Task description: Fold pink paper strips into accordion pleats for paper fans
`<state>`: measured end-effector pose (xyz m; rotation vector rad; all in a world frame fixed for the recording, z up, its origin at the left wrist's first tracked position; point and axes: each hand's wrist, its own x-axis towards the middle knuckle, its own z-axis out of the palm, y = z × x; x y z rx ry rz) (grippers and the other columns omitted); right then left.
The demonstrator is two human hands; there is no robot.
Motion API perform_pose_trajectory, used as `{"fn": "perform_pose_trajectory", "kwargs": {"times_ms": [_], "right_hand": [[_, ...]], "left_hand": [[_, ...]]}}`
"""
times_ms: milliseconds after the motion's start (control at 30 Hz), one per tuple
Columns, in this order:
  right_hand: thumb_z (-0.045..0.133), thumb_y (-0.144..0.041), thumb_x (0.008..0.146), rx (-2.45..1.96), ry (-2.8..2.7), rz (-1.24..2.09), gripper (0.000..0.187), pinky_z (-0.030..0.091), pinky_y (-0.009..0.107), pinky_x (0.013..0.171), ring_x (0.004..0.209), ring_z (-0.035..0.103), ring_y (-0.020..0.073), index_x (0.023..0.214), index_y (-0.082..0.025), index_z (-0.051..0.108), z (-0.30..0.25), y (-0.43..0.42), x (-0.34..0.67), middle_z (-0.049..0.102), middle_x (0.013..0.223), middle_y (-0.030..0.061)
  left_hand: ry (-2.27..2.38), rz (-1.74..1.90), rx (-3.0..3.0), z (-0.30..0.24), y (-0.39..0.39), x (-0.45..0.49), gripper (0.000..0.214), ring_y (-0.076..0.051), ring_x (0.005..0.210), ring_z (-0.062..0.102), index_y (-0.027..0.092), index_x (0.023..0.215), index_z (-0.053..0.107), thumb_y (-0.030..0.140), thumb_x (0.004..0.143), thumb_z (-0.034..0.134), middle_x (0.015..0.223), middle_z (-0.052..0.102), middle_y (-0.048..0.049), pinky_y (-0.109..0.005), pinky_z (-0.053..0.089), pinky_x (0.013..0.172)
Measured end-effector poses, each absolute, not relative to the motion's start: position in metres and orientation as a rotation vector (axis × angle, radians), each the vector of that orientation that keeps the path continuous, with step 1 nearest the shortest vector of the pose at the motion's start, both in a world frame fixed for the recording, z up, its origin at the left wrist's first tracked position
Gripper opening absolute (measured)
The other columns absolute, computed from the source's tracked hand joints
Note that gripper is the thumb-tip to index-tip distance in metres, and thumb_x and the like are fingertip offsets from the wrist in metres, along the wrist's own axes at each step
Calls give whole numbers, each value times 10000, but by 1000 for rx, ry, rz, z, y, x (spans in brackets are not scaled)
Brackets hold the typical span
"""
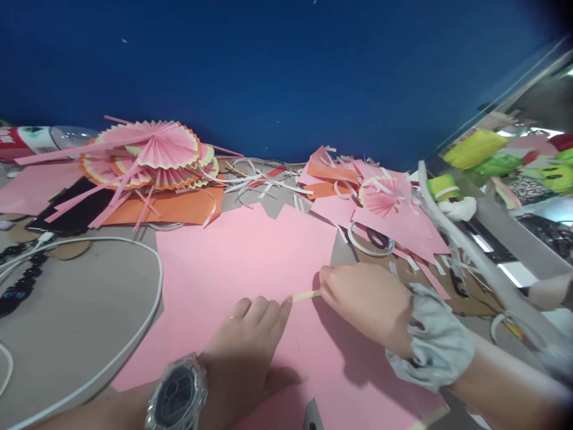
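Note:
Large sheets of pink paper (242, 245) lie in front of me, partly overlapping. My left hand (250, 334) presses on the pink paper, thumb spread away, its index fingertip at one end of a short pale-yellow strip of tape (307, 295). At the strip's other end, my right hand (353, 298) has thumb and fingers pinched together on it; the fingertips are partly hidden behind the hand. Another pale strip (432, 418) runs along the paper's near right edge.
Pleated pink paper fans (165, 149) sit on orange paper (174, 206) at back left, beside a bottle (67, 137). A white cable (159, 280) loops at left. Pink scraps (398, 224), a tape roll (371, 248) and a pale curved bar (470, 239) stand right. A blue partition (277, 71) rises behind.

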<state>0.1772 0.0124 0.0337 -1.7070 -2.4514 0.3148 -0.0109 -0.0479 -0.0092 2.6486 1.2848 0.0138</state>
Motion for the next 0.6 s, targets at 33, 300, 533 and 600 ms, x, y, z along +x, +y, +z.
{"fn": "perform_pose_trajectory", "kwargs": {"times_ms": [33,300,533,600], "right_hand": [[508,-146,770,-1729,-2480,323,255,165,266,465,376,420,114,518,-190,494,35,12,182,470,422,-8],[398,-320,895,-1767,-2563,597,259,339,233,578,656,520,129,675,-198,464,26,12,201,568,690,-17],[406,-357,885,-1844,-2544,679,267,332,269,605,670,490,154,670,-200,428,12,11,206,534,686,-13],[407,-362,887,-1841,-2544,677,267,329,277,611,671,489,158,675,-201,433,10,12,207,531,685,-12]], "left_hand": [[1292,6,2651,-9,-48,-10,703,-232,786,481,109,1341,342,567,810,406,952,578,-75,-387,386,696],[1371,12,2604,-8,-50,-10,545,-194,748,498,157,1286,432,343,781,515,888,616,-36,-342,387,708],[1384,92,2677,-12,-53,-11,250,-203,706,479,211,866,649,409,732,576,757,592,-15,-340,365,680],[1386,100,2696,-13,-52,-10,255,-205,709,474,209,841,656,416,697,616,740,593,-11,-340,351,700]]}}
